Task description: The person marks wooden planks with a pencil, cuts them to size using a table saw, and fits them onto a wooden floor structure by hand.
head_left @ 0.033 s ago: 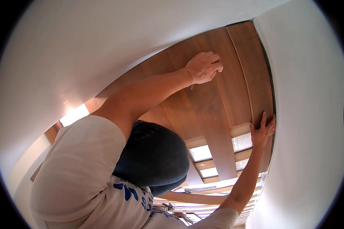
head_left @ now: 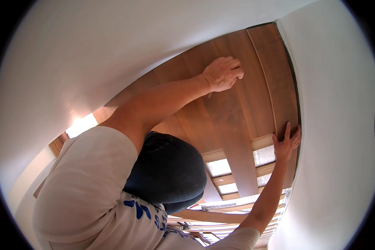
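Note:
My left hand point(head_left: 224, 74) is curled over the brown wooden floorboards point(head_left: 225, 106), its fingers closed. Anything inside that fist is hidden; a small thin tip pokes out below the wrist. At the right, my right hand point(head_left: 286, 141) lies with fingers spread on the outermost floorboard point(head_left: 275, 62), which runs along the right wall. A dark narrow gap shows between that board and the wall. The board's left edge looks slightly raised against its neighbour.
White walls point(head_left: 333, 104) rise on the right and at the far side. Wooden battens point(head_left: 264, 170) with silvery sheeting between them show past the uneven board ends. My bent knee point(head_left: 166, 166) rests over the boards at the middle.

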Available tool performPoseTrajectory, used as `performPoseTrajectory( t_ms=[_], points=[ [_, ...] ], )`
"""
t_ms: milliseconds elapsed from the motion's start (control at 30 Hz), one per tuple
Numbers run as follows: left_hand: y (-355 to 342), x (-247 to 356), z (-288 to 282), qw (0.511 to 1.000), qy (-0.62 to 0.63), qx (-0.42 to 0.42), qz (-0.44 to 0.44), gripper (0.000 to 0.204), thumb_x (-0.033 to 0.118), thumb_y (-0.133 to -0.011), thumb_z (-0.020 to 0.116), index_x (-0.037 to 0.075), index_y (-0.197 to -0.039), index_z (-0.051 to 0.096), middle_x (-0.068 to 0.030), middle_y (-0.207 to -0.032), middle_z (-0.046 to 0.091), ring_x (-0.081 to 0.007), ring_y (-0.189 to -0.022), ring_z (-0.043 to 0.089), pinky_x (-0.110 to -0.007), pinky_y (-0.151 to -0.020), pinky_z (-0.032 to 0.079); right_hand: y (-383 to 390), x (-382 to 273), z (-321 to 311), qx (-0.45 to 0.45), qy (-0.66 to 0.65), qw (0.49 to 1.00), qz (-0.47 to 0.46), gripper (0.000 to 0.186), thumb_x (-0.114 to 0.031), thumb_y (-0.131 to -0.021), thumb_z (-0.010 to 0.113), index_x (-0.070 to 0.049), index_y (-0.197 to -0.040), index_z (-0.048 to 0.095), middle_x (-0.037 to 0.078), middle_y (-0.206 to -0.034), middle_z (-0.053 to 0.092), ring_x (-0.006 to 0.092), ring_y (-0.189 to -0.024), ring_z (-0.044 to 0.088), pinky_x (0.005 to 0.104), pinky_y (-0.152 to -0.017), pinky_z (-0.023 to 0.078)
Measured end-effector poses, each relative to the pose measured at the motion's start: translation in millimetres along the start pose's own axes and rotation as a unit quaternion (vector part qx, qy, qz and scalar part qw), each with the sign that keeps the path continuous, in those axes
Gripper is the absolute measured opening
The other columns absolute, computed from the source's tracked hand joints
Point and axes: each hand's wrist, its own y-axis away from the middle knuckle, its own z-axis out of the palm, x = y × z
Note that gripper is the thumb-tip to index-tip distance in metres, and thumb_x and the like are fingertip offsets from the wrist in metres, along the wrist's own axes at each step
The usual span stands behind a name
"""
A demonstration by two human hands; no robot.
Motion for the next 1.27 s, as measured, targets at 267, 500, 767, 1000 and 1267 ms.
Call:
performPoseTrajectory(
  t_ms=[267, 500, 767, 1000, 1267],
  points=[
    [-0.4, 1.3, -1.5, 1.0, 0.004, 0.001, -0.003, 0.022, 0.003, -0.079, 0.071, 0.019, -0.09, 0.061, 0.0011, -0.099, 0.058, -0.0223, -0.094, 0.06, -0.038, -0.077, 0.052, -5.1, -8.5, -6.7, -0.038, -0.009, 0.999, 0.037, 0.092, -0.037, -0.076, 0.087, -0.03, -0.157, 0.043, 0.022, -0.164, 0.026, 0.0447, -0.149, 0.027, 0.0611, -0.121, 0.022],
    [-4.4, -1.9, -3.6, 1.0, 0.005, 0.005, 0.004, 0.022, 0.003, -0.078, 0.072, 0.019, -0.088, 0.06, 0.0012, -0.098, 0.058, -0.0223, -0.091, 0.06, -0.038, -0.075, 0.052, -7.0, -11.7, -7.1, -0.03, -0.027, 0.998, 0.054, 0.094, -0.029, -0.074, 0.088, -0.03, -0.156, 0.044, 0.02, -0.166, 0.023, 0.0436, -0.151, 0.024, 0.0609, -0.122, 0.021],
    [-4.0, -0.8, -6.8, 1.0, -0.01, -0.013, -0.01, 0.021, 0.006, -0.08, 0.073, 0.02, -0.088, 0.06, 0.0023, -0.097, 0.058, -0.0204, -0.092, 0.059, -0.036, -0.076, 0.051, -9.1, -23.8, -15.1, -0.039, -0.037, 0.994, 0.091, 0.093, -0.025, -0.073, 0.089, -0.031, -0.155, 0.046, 0.018, -0.166, 0.023, 0.0431, -0.151, 0.024, 0.0607, -0.123, 0.02],
    [-3.4, -1.3, -8.9, 1.0, -0.025, -0.014, -0.007, 0.022, 0.008, -0.08, 0.074, 0.021, -0.088, 0.059, 0.0022, -0.097, 0.057, -0.0197, -0.091, 0.059, -0.035, -0.074, 0.049, -8.3, -24.0, -12.6, -0.016, -0.034, 0.995, 0.091, 0.094, -0.023, -0.071, 0.091, -0.03, -0.154, 0.048, 0.018, -0.165, 0.025, 0.0431, -0.151, 0.024, 0.0604, -0.122, 0.021],
    [-2.2, -1.4, -5.2, 0.999, -0.027, -0.025, -0.008, 0.021, 0.01, -0.079, 0.075, 0.019, -0.089, 0.059, 0.0018, -0.097, 0.056, -0.0194, -0.094, 0.058, -0.036, -0.077, 0.049, -2.0, -15.2, -6.1, -0.016, -0.025, 0.997, 0.076, 0.098, -0.028, -0.071, 0.091, -0.029, -0.157, 0.044, 0.02, -0.165, 0.026, 0.0429, -0.151, 0.025, 0.0595, -0.122, 0.023]
  ],
)
